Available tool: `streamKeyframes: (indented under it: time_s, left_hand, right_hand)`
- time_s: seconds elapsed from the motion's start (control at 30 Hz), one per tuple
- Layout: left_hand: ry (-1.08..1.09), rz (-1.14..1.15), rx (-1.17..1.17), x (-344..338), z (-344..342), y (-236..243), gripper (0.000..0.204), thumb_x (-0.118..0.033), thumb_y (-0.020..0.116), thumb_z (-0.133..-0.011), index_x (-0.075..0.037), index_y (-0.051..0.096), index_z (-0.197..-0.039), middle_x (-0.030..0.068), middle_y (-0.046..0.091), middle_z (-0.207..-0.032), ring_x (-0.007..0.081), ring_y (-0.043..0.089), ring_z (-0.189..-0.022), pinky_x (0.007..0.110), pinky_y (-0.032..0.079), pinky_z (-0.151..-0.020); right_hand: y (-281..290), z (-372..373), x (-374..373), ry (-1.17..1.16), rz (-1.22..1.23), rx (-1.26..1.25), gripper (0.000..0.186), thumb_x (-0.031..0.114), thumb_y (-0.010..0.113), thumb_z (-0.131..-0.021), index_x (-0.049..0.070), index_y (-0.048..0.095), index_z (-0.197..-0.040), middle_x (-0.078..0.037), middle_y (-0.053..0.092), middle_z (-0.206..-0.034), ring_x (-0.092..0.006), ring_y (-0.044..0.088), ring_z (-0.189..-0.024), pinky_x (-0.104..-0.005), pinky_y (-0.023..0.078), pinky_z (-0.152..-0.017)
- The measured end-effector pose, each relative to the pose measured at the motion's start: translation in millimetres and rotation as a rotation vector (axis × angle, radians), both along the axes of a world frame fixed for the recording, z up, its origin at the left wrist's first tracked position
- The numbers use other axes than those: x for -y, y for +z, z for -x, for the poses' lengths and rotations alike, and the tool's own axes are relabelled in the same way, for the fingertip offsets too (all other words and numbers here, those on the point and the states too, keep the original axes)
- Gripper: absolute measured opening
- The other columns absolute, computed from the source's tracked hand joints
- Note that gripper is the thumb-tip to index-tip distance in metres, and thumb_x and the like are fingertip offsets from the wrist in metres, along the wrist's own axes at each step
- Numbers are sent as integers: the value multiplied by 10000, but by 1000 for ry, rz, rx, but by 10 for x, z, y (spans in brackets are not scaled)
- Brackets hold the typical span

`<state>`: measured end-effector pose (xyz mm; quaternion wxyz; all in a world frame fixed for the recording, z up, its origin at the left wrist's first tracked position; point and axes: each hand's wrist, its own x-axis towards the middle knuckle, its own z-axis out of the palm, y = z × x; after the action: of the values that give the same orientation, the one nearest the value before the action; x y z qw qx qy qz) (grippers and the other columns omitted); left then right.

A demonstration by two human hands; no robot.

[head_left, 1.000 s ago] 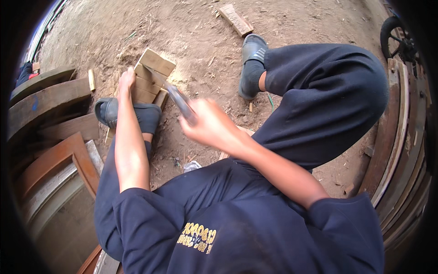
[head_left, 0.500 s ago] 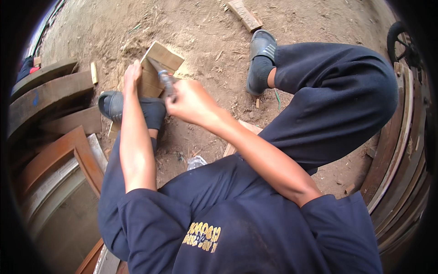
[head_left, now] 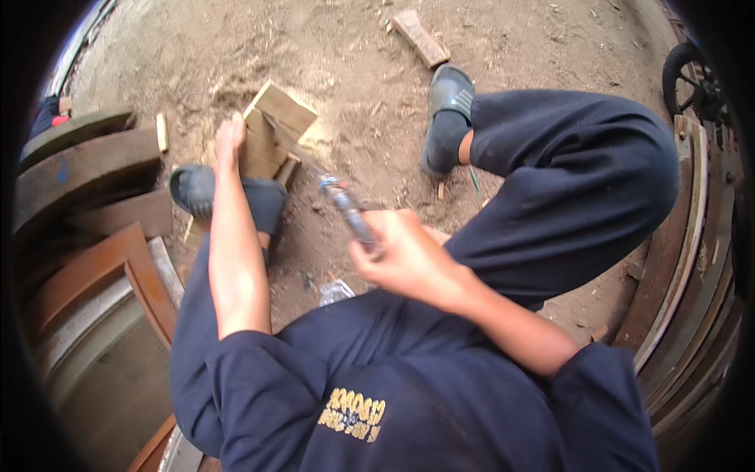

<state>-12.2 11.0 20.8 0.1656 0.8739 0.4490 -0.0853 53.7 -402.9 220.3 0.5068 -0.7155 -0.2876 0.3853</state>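
A pale wooden block (head_left: 261,153) stands on the ground beside my left foot, its lighter face (head_left: 289,108) tilted up. My left hand (head_left: 229,143) grips the block along its left edge; some fingertips are hidden. In my right hand (head_left: 409,256) is the handle of a handsaw (head_left: 343,203), with blue and orange marks near the blade. The thin blade runs up and left from the handle to the block, its far end at the line between the lighter face and the rest. Motion blurs the right hand slightly.
Sawdust lies on the dirt around the block. A wood offcut (head_left: 422,38) rests beyond my right sandal (head_left: 450,98). Curved boards (head_left: 86,165) and an orange-brown wooden frame (head_left: 118,263) are stacked at left, more planks (head_left: 676,259) at right, near a black wheel (head_left: 683,79).
My right hand has pulled the saw back toward my body and to the right, baring more of the blade. The left hand stays on the block.
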Motion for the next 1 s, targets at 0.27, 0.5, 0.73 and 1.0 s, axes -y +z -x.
streamKeyframes:
  time_s: [0.27,0.5,0.73,1.0]
  left_hand:
    - [28,91,-102,278,-336,21,689,-470,253,-898,64,611,-1146,331,560,-1196,463,500,-1195,504,363,-1009]
    - [86,83,-71,209,-122,240,675,-453,269,-891,61,619,-1155,315,560,-1226,435,513,-1206,486,374,-1022]
    - [88,116,-55,161,-154,-29,659,-464,303,-878,24,626,-1182,277,559,-1268,405,507,-1233,476,374,-1037]
    - [91,154,-48,299,-233,35,637,-446,303,-890,22,621,-1185,291,547,-1266,422,515,-1215,477,386,-1033]
  right_hand:
    - [-399,-32,-872,-97,119,-42,223,155,598,-763,-51,571,-682,-235,567,-577,-359,614,-525,-452,470,-539]
    - [1,-104,-289,7,127,-89,262,142,580,-797,-15,469,-619,-79,443,-497,-123,489,-492,-341,401,-491]
    - [-282,26,-649,-15,52,43,264,173,580,-795,-29,502,-644,-146,497,-517,-169,498,-483,-382,407,-485]
    - [-140,-64,-825,1,294,-59,233,152,561,-814,-27,550,-665,-199,604,-616,-280,617,-558,-418,475,-586]
